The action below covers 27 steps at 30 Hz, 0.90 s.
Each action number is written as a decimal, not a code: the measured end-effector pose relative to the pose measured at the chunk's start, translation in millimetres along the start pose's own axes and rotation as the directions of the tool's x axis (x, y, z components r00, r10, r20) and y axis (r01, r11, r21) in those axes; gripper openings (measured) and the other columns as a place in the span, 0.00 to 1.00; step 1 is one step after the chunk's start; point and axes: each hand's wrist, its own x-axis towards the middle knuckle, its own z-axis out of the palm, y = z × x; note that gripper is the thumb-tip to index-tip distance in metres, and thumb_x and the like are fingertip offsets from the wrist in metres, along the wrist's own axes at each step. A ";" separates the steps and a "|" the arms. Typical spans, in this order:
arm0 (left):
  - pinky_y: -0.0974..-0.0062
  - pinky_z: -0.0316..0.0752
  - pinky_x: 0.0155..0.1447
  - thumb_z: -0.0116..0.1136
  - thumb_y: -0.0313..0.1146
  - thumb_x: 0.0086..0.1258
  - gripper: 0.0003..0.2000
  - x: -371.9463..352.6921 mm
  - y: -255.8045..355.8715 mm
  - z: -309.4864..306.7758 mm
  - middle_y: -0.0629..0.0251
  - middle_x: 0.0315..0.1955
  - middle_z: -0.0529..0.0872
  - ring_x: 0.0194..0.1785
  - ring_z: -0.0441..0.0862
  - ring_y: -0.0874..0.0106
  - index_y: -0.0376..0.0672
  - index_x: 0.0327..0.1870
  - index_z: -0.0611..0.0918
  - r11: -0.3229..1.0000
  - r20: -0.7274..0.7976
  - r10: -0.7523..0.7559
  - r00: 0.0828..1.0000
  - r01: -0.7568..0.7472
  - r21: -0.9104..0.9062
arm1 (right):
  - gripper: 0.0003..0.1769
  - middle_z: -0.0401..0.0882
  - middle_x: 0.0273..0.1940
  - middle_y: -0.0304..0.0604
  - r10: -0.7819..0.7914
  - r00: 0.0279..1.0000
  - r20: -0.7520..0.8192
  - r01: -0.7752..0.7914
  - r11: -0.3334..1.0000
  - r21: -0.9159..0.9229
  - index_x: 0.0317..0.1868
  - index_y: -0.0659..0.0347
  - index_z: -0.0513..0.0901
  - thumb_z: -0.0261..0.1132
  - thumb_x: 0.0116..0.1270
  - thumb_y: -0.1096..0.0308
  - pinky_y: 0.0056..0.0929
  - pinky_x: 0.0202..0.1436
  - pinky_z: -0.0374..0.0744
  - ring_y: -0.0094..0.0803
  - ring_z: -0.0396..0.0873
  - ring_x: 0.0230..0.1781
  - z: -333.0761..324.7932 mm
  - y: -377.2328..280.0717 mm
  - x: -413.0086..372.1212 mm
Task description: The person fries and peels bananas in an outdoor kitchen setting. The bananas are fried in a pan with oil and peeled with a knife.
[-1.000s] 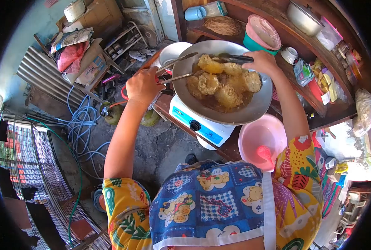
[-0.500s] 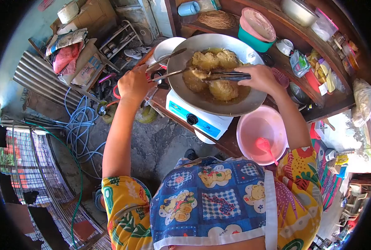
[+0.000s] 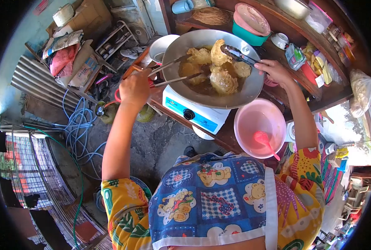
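A wide metal wok (image 3: 252,85) of oil holds several golden-brown battered pieces of food (image 3: 223,80). My left hand (image 3: 135,87) is closed around long metal tongs (image 3: 175,80) at the wok's left side. Their two arms are spread over the oil, with no food between their ends. At the right rim, my right hand (image 3: 274,71) is closed on black tongs (image 3: 244,57). The ends of these tongs meet one battered piece (image 3: 218,53), which stands tilted up above the others.
The wok sits on a white and blue stove (image 3: 193,116). A pink basin (image 3: 243,137) with a pink ladle (image 3: 264,139) stands at the near right, and a white bowl (image 3: 154,51) behind left. Shelves (image 3: 310,75) flank the right. A blue hose (image 3: 75,129) lies on the floor.
My right hand and the black tongs have moved right and up, and one battered piece now stands raised at their ends. The left tongs have shifted slightly and remain spread.
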 end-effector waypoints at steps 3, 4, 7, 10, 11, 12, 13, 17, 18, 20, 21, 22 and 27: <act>0.64 0.76 0.42 0.66 0.51 0.45 0.31 2.9 32.6 -1.1 0.62 0.37 0.83 0.42 0.81 0.63 0.57 0.54 0.74 0.999 0.042 0.051 0.998 -0.050 -0.020 | 0.22 0.74 0.26 0.34 -0.071 0.995 -0.063 0.070 0.997 -0.025 0.40 0.59 0.82 0.63 0.57 0.48 0.19 0.28 0.65 0.19 0.66 0.25 13.2 5.7 4.0; 0.65 0.76 0.42 0.66 0.51 0.46 0.31 4.7 42.3 -0.9 0.62 0.37 0.83 0.42 0.81 0.63 0.57 0.55 0.73 0.997 0.082 0.071 0.994 -0.070 -0.007 | 0.22 0.74 0.25 0.34 -0.075 0.996 -0.048 0.072 0.995 -0.065 0.41 0.58 0.82 0.63 0.56 0.48 0.20 0.26 0.64 0.19 0.66 0.23 16.5 3.6 1.4; 0.65 0.76 0.43 0.66 0.50 0.46 0.31 6.2 56.8 0.5 0.60 0.38 0.83 0.43 0.81 0.63 0.58 0.55 0.73 0.994 0.122 0.106 0.987 -0.105 -0.017 | 0.22 0.74 0.25 0.34 -0.036 0.999 -0.039 0.036 0.999 0.008 0.41 0.57 0.82 0.63 0.56 0.47 0.20 0.22 0.61 0.18 0.63 0.20 29.3 16.6 10.7; 0.65 0.75 0.43 0.66 0.51 0.45 0.31 7.5 53.0 6.3 0.59 0.37 0.81 0.42 0.81 0.61 0.60 0.54 0.73 0.990 0.153 0.142 0.978 -0.139 -0.030 | 0.23 0.74 0.25 0.33 -0.030 0.999 0.032 0.028 0.999 0.047 0.42 0.56 0.82 0.63 0.56 0.47 0.20 0.19 0.59 0.18 0.59 0.17 36.6 24.6 11.3; 0.64 0.75 0.42 0.66 0.50 0.44 0.31 7.0 48.9 6.5 0.59 0.37 0.80 0.42 0.80 0.61 0.61 0.54 0.74 0.989 0.170 0.149 0.974 -0.148 -0.017 | 0.22 0.74 0.25 0.33 -0.022 0.998 0.062 0.018 0.997 0.070 0.42 0.56 0.82 0.63 0.56 0.47 0.20 0.19 0.59 0.18 0.59 0.17 39.2 26.1 11.8; 0.64 0.75 0.42 0.67 0.50 0.43 0.31 5.3 45.4 6.8 0.59 0.37 0.79 0.41 0.80 0.60 0.61 0.54 0.74 0.988 0.189 0.152 0.970 -0.154 -0.003 | 0.22 0.74 0.25 0.33 -0.016 0.995 0.095 0.007 0.996 0.092 0.42 0.56 0.82 0.63 0.56 0.47 0.19 0.19 0.59 0.19 0.59 0.17 41.6 28.7 12.4; 0.63 0.74 0.41 0.67 0.50 0.43 0.30 2.7 43.0 6.3 0.59 0.38 0.77 0.40 0.80 0.60 0.62 0.53 0.74 0.986 0.162 0.165 0.973 -0.167 -0.001 | 0.22 0.74 0.25 0.33 -0.002 0.994 0.107 -0.009 0.994 0.108 0.42 0.55 0.82 0.63 0.56 0.47 0.19 0.19 0.60 0.19 0.60 0.18 43.9 30.1 13.1; 0.63 0.75 0.43 0.67 0.50 0.44 0.29 -0.8 45.9 4.2 0.59 0.39 0.77 0.40 0.80 0.59 0.62 0.52 0.75 0.987 0.163 0.164 0.973 -0.161 -0.027 | 0.23 0.75 0.26 0.35 -0.012 0.999 0.043 0.009 0.998 0.068 0.42 0.56 0.82 0.63 0.56 0.47 0.21 0.22 0.64 0.21 0.65 0.20 45.4 20.7 4.8; 0.62 0.75 0.44 0.66 0.50 0.45 0.28 -1.6 53.1 0.6 0.59 0.39 0.77 0.41 0.80 0.58 0.61 0.52 0.76 0.990 0.189 0.139 0.972 -0.140 -0.008 | 0.23 0.76 0.26 0.36 -0.033 0.999 0.002 0.033 0.999 0.029 0.41 0.57 0.82 0.63 0.56 0.46 0.23 0.25 0.66 0.22 0.68 0.22 46.0 18.4 3.5; 0.62 0.75 0.45 0.65 0.50 0.47 0.26 1.0 61.7 0.0 0.59 0.39 0.78 0.43 0.79 0.58 0.61 0.51 0.76 0.993 0.209 0.116 0.971 -0.120 0.011 | 0.24 0.77 0.26 0.37 -0.059 0.997 -0.044 0.059 0.998 -0.013 0.41 0.58 0.82 0.63 0.56 0.46 0.24 0.28 0.69 0.24 0.70 0.24 46.5 13.6 1.3; 0.62 0.75 0.46 0.65 0.50 0.48 0.25 3.0 65.3 3.6 0.60 0.39 0.79 0.46 0.77 0.57 0.60 0.51 0.76 0.994 0.233 0.112 0.966 -0.113 -0.008 | 0.24 0.77 0.26 0.38 -0.074 0.995 -0.060 0.071 0.997 -0.043 0.41 0.59 0.82 0.62 0.56 0.46 0.25 0.30 0.69 0.25 0.71 0.26 45.9 11.4 -0.7; 0.62 0.75 0.46 0.64 0.50 0.50 0.24 4.6 67.6 5.9 0.60 0.39 0.81 0.48 0.76 0.57 0.59 0.50 0.77 0.994 0.257 0.109 0.960 -0.106 -0.026 | 0.25 0.78 0.26 0.38 -0.088 0.993 -0.075 0.083 0.994 -0.073 0.42 0.59 0.82 0.62 0.56 0.46 0.25 0.32 0.70 0.25 0.72 0.27 45.3 9.8 -2.2; 0.63 0.75 0.47 0.63 0.49 0.52 0.21 7.3 72.1 11.4 0.61 0.39 0.82 0.51 0.73 0.57 0.56 0.48 0.78 0.995 0.300 0.101 0.948 -0.094 -0.038 | 0.27 0.78 0.26 0.38 -0.169 0.974 -0.153 0.163 0.985 -0.048 0.44 0.60 0.81 0.62 0.55 0.45 0.25 0.33 0.70 0.25 0.73 0.28 32.4 9.5 -13.4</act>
